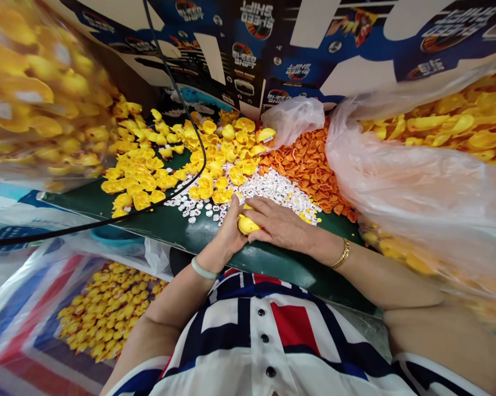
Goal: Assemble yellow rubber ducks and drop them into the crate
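yellow rubber duck [246,225] sits held between left grip [230,226] and right grip [279,221].

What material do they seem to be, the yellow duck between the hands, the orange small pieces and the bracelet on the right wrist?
The yellow duck looks like soft glossy vinyl or rubber: smooth shine, moulded shape. The orange pieces seem moulded plastic too, with a duller sheen. The bracelet looks like polished gold-coloured metal, from its bright highlights; solid or plated, the look cannot tell.
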Demonstrator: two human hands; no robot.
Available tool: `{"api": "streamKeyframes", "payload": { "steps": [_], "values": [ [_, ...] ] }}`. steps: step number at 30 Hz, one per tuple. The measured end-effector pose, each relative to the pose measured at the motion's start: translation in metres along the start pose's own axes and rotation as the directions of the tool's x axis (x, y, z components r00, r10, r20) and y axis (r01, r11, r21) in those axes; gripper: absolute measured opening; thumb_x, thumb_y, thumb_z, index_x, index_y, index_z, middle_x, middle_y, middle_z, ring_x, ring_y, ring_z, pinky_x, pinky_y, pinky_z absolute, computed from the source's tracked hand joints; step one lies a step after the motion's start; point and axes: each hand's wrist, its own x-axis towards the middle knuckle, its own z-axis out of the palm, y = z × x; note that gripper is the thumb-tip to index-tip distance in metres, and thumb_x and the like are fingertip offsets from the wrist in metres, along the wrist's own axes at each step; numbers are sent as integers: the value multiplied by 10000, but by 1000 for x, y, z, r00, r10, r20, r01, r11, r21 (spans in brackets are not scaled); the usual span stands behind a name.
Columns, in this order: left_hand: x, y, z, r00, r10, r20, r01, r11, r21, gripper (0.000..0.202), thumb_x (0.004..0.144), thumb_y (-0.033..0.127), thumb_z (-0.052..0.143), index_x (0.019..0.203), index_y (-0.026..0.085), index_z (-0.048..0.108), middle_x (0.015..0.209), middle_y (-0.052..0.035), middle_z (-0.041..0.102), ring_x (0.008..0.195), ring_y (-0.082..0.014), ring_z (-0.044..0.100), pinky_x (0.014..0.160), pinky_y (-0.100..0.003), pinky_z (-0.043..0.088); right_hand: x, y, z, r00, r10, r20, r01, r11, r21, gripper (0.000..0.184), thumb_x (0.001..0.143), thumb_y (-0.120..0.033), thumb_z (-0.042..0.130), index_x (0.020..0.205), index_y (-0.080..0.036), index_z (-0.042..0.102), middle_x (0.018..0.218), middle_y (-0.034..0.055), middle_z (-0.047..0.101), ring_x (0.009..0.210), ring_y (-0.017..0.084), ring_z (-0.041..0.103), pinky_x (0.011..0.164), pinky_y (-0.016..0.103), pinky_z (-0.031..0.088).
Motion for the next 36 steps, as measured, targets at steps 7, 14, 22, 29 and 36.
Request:
{"api": "streamKeyframes", "payload": {
  "steps": [7, 14, 22, 29, 36],
  "values": [
    [-2, -3, -5, 994, 109, 8, -109, 992, 60, 373, 834, 442, 712, 1051, 141, 670, 963, -71, 712, 865, -170, 677, 758, -246, 555, -4, -3, 17, 987, 43, -158, -19, 988, 152, 679, 948, -613, 452, 1447, -158, 385, 1439, 192, 451, 1369, 339, 385, 1131, 563, 370],
    [-10, 8, -25, 983, 137, 125, -176, 906, 384, 749, 633, 212, 851, 1330, 240, 578, 1079, -34, 700, 900, -188, 668, 781, -289, 544, -15, 12, 3, 918, 331, -217, -214, 877, 431, 462, 940, -540, 547, 1237, -187, 566, 1163, 136, 616, 1088, 284, 583, 961, 493, 483],
    [-25, 1, -37, 893, 418, 164, -332, 368, 869, 597, 715, 282, 794, 1290, 247, 637, 1260, -60, 665, 1173, -286, 604, 1045, -402, 442, -16, 8, 27, 937, 279, -210, -151, 865, 478, 412, 921, -498, 605, 1192, -188, 605, 1094, 110, 637, 1007, 247, 586, 914, 430, 476],
    [-9, 8, -35, 918, 390, 65, -387, 852, 351, 645, 627, 302, 871, 1215, 227, 616, 1195, -91, 685, 1061, -260, 660, 936, -402, 519, -14, -2, 40, 892, 428, -143, -247, 728, 640, 655, 858, -646, 611, 1300, -182, 477, 1217, 134, 592, 1040, 248, 606, 887, 419, 509],
    [-8, 8, -22, 912, 411, 5, -406, 900, 157, 617, 667, 278, 831, 1240, 250, 603, 1273, -95, 647, 1117, -248, 634, 941, -361, 504, -3, -24, 31, 839, 499, -218, -431, 853, 296, 411, 877, -466, 636, 1156, -173, 561, 1031, 99, 647, 906, 248, 597, 783, 385, 499]
  ]
}}
